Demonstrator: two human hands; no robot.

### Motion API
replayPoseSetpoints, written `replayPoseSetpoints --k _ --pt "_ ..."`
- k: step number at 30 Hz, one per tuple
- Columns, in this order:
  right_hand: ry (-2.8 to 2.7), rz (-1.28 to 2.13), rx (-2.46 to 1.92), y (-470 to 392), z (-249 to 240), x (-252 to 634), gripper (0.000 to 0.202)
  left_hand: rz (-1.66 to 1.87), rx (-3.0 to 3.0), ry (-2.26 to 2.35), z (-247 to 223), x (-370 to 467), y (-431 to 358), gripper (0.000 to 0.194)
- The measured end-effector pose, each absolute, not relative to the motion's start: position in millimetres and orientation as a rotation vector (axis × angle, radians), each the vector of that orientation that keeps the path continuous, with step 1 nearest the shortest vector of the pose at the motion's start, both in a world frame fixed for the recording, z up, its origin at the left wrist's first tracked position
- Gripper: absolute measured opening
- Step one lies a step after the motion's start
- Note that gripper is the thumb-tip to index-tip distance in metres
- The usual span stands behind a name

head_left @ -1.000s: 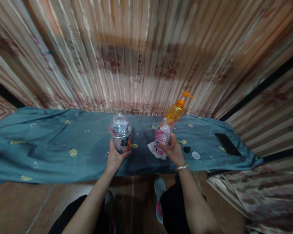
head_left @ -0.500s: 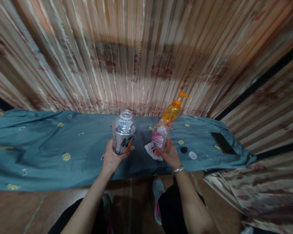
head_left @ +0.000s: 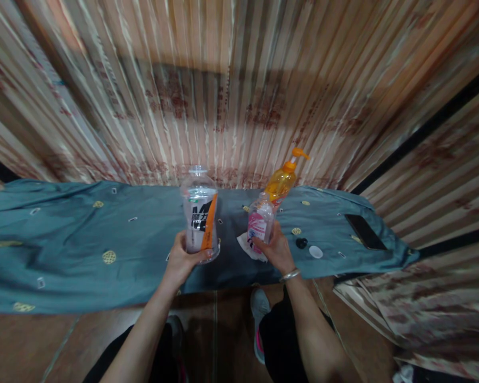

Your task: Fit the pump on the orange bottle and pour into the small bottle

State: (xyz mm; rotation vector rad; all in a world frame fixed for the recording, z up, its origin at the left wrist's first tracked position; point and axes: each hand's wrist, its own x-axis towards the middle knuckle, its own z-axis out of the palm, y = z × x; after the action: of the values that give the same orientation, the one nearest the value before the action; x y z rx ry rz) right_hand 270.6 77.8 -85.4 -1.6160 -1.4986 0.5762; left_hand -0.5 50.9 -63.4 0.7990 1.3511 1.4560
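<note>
My left hand (head_left: 187, 261) is closed round the lower part of a large clear plastic bottle (head_left: 200, 215). This bottle has an orange, black and white label and an uncapped neck, and it stands nearly upright. In my right hand (head_left: 278, 250) is a smaller clear bottle (head_left: 261, 221) with a pink label, also without a cap. A white tissue (head_left: 249, 250) lies beneath the small bottle. Just behind that bottle stands an orange pump bottle (head_left: 281, 183), partly hidden by it.
A black cap (head_left: 301, 243) and a white round lid (head_left: 315, 251) lie right of my right hand. Farther right is a dark phone (head_left: 366, 232). A patterned blue-green cloth (head_left: 75, 229) covers the table; a striped curtain (head_left: 223, 96) hangs behind.
The large bottle has tipped from leaning toward me to nearly upright, so its label now faces me. My right hand and the small bottle have barely moved.
</note>
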Motion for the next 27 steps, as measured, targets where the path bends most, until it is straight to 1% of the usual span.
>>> replayPoseSetpoints --k 3,5,7,11,13,21,27 --pt "-1.494 0.568 -1.616 79.5 -88.7 271.6 0.065 1.440 0.718 1.292 -54.8 3.8 47.5 0.073" --pt "-1.493 0.589 -1.600 80.4 -90.1 272.2 0.068 1.436 0.660 1.227 -49.5 6.6 44.4 0.074" --pt "-1.494 0.615 -1.589 80.6 -90.1 272.7 0.064 1.429 0.610 1.180 -45.2 7.8 41.7 0.073" --pt "-1.499 0.620 -1.574 79.0 -86.9 273.3 0.046 1.405 0.560 1.148 -39.9 4.8 38.0 0.070" --pt "-1.495 0.612 -1.545 78.2 -84.9 273.3 0.041 1.397 0.546 1.147 -38.5 2.3 36.3 0.070" --pt "-1.415 0.557 -1.569 79.1 -81.4 267.5 0.044 1.341 0.493 1.144 -40.3 2.0 26.3 0.070" --pt "-1.539 0.542 -1.540 77.7 -74.3 271.1 0.037 1.419 0.448 1.176 -46.7 -0.6 26.8 0.078"
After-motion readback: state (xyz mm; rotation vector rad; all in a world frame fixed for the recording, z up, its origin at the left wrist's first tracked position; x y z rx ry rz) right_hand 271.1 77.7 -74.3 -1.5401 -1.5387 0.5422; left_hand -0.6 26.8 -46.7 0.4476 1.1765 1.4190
